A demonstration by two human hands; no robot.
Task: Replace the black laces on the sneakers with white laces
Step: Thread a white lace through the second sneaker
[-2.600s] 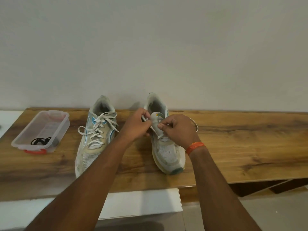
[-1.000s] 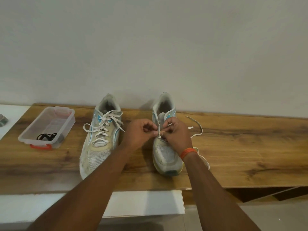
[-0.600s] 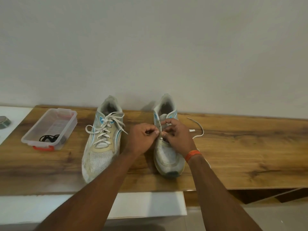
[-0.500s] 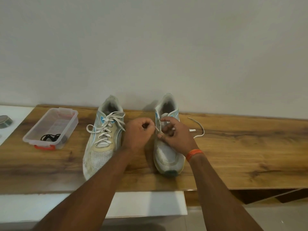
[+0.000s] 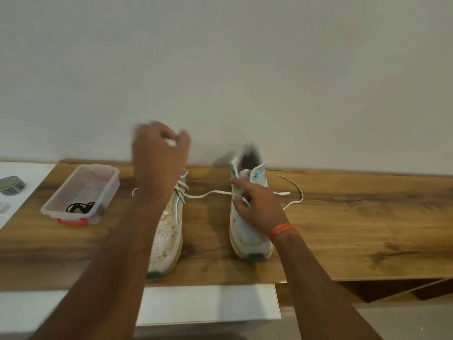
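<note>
Two white-and-teal sneakers stand toe-toward-me on the wooden table (image 5: 355, 229). My left arm partly hides the left sneaker (image 5: 166, 241), which is laced in white. A white lace (image 5: 210, 193) stretches leftward from the eyelets of the right sneaker (image 5: 245, 234). My left hand (image 5: 159, 148), blurred, is raised above the left sneaker and pinches a white bit of that lace. Over the right sneaker's eyelets, my right hand (image 5: 257, 207) has curled fingers pinching the lace. The lace's other end (image 5: 294, 192) lies loose on the table to the right.
A clear plastic box (image 5: 81, 190) with red clips at the table's left end holds the black laces (image 5: 79, 207). A roll of tape (image 5: 11, 185) lies on a white surface further left. The wall is close behind the sneakers.
My left hand has left the right sneaker and swung up and to the left, drawing the white lace out sideways. My right hand has stayed on the right sneaker.
</note>
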